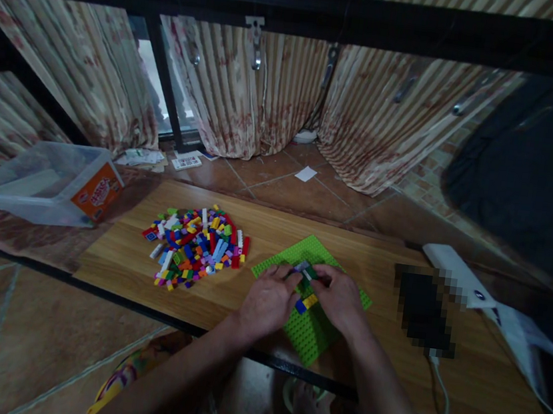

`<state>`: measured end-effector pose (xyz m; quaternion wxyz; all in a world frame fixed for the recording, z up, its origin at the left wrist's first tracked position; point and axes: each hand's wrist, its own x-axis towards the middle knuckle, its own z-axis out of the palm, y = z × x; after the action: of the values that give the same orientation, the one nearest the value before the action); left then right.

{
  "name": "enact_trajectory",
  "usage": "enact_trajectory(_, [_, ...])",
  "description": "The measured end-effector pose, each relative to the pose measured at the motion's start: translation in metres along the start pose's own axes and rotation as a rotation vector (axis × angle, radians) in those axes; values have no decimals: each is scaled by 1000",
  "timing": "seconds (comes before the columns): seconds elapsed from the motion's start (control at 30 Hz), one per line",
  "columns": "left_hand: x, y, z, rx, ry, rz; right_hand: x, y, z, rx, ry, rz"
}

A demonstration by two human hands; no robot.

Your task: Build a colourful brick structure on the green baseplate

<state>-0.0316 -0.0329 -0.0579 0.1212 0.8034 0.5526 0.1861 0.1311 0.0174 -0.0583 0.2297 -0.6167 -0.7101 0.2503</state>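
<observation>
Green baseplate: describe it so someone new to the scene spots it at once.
On the wooden tabletop, right of the loose pile of mixed-colour bricks, lies the green baseplate, turned corner-on like a diamond. Both hands, left hand and right hand, rest on it. It is the only flat, studded, single-colour sheet there.

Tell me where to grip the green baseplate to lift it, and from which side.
Grip the green baseplate at its near corner, which juts past the table edge, coming from the near side. It lies flat, so only that overhang offers an underside. The left hand and right hand cover its middle.
</observation>
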Motion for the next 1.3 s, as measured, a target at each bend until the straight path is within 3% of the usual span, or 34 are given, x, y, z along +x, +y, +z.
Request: enact_trajectory(1.3, [5, 18, -2, 105, -63, -109, 4, 5, 4, 58, -37, 34])
